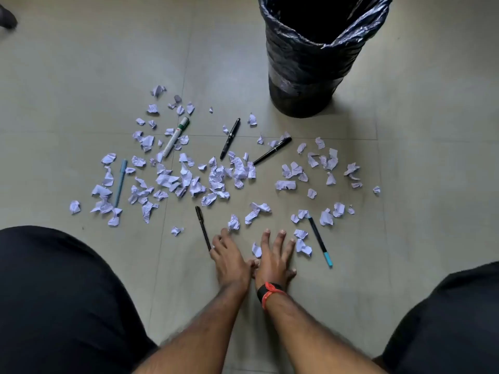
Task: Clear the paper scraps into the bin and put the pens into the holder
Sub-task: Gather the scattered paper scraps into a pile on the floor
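Both grips lay released on the tiled floor [81,76], holding nothing. The left grip [229,255] was spread beside a crumpled scrap [233,222], and the right grip [275,256] lay flat with its fingers splayed. The paper scraps [216,179] were strewn between the person and the black-lined bin [310,76], which stood beyond the scatter. Among them lay a black pen [203,228] just beside the left grip, a teal-tipped pen [320,241] near the right grip, two fountain pens [230,138], a light-blue pen [120,183] and a white marker [175,137]. No holder was in view.

The likeliest slip was a broad sweep raking a pen in with the paper, so that it went into the bin. The light scraps might also have spilled from a loose handful on the way to the bin.
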`<state>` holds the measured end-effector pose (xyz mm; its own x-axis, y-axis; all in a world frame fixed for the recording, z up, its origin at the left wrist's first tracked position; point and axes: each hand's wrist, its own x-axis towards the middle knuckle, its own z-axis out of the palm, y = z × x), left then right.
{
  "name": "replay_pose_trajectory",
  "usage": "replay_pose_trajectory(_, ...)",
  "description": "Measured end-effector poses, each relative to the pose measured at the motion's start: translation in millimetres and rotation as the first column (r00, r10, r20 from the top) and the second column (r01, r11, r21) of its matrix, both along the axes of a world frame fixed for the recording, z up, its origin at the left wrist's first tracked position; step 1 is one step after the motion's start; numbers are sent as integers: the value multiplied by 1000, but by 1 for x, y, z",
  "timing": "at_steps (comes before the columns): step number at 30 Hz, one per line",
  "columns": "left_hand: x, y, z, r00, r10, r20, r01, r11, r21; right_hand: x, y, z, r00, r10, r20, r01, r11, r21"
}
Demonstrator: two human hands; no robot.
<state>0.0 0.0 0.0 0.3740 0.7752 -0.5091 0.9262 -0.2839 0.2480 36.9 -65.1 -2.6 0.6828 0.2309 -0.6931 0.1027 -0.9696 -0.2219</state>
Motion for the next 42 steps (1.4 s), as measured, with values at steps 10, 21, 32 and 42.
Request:
replay_pose_trajectory(10, 40, 17, -6, 974, -116, 194, 149, 975, -166, 2, -6, -10, 1000, -9, 14, 8, 998, 55)
replay_pose_trajectory(21, 18, 27, -3, 998, -34, 49, 23, 977, 214, 24, -34, 6, 722, -554, 415, 428, 828, 362)
replay_pose_trajectory(32, 46, 22, 0, 939, 79, 336, 10, 967, -256, 50, -21, -14, 764, -639, 88, 548, 715, 434)
replay_pose_trajectory(42, 36, 28, 3, 975, -143, 170, 148, 989, -14, 64, -9, -12, 694, -707, 136, 611, 678, 409)
